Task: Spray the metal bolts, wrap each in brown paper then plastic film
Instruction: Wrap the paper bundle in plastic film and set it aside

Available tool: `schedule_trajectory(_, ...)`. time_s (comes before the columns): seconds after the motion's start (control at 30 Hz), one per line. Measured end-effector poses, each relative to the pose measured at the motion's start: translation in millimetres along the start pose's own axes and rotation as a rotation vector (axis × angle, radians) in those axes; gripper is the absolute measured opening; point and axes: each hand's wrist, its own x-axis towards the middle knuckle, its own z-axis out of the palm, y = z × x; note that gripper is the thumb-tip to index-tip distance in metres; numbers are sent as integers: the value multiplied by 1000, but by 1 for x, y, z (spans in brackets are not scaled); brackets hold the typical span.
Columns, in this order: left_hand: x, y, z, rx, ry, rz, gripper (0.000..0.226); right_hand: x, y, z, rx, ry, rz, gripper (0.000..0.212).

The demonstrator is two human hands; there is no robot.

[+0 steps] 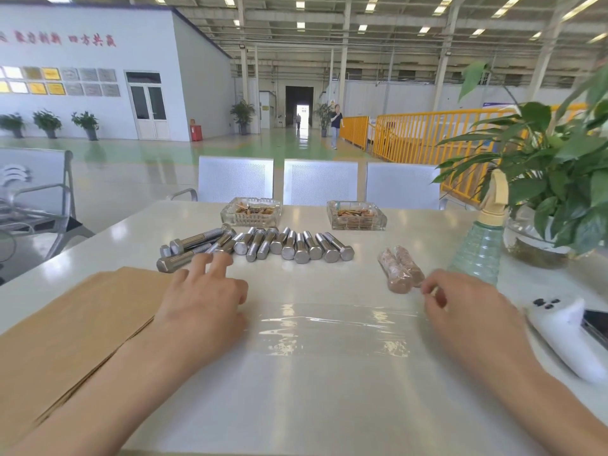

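Red wall writing [59, 39] is unreadable; left hand [204, 297] reaches spread-fingered toward bolts [263, 245], while right hand [460, 301] pinches plastic film [329, 327] near the bolts.

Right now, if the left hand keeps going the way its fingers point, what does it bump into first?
Most likely the bare bolts. The left hand points away from the person with its fingertips right at the nearest bolts, maybe already touching, though depth is unclear.

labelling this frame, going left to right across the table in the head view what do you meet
Stack of brown paper sheets → left hand → sheet of clear plastic film → right hand → white plastic film dispenser
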Motion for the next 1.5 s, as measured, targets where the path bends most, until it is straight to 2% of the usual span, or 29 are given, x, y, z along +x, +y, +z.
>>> schedule_trajectory(0.13,4,5,6,76,-32,15,30,-7,-10,14,-100,-151,-107,11)
schedule_trajectory(0.27,1,-1,10,29,13,60,30,-8,-6,17,-82,-146,-89,14)
schedule_trajectory(0.37,3,-12,7,-229,224,46,28,-7,-7,15,3,-101,-69,15)
schedule_trajectory(0.43,9,-30,5,-414,399,-45,26,-8,-11,13,92,-28,-60,15)
schedule_trajectory(0.47,15,-43,6,-439,422,-116,25,-10,-12,13,127,-5,-62,14)
schedule_trajectory(0.5,20,-58,7,-419,373,-194,26,-11,-13,14,156,5,-71,14)
schedule_trajectory(0.57,27,-82,14,-328,144,-324,25,-15,-14,18,197,10,-101,14)
schedule_trajectory(0.63,28,-94,23,-256,-40,-392,23,-18,-14,22,218,24,-139,14)
schedule_trajectory(0.67,27,-98,30,-218,-74,-402,24,-19,-14,23,226,37,-162,14)
schedule_trajectory(0.77,25,-104,39,-198,-37,-404,12,-21,-16,26,239,45,-216,16)
schedule_trajectory(0.83,24,-107,38,-303,-9,-429,8,-21,-16,27,242,34,-234,18)
schedule_trajectory(0.93,21,-108,34,-431,-5,-458,16,-21,-14,27,274,19,-222,20)
schedule_trajectory(1.13,17,-99,30,-296,92,-508,26,-24,-13,28,295,27,-217,18)
schedule_trajectory(1.23,15,-94,29,-304,135,-550,49,-24,-14,27,300,25,-210,19)
schedule_trajectory(1.3,16,-96,28,-348,157,-597,54,-25,-14,26,309,23,-198,17)
schedule_trajectory(1.4,18,-100,24,-431,163,-621,39,-25,-15,26,339,16,-171,17)
schedule_trajectory(1.5,20,-92,9,-461,221,-571,18,-24,-16,24,395,18,-119,18)
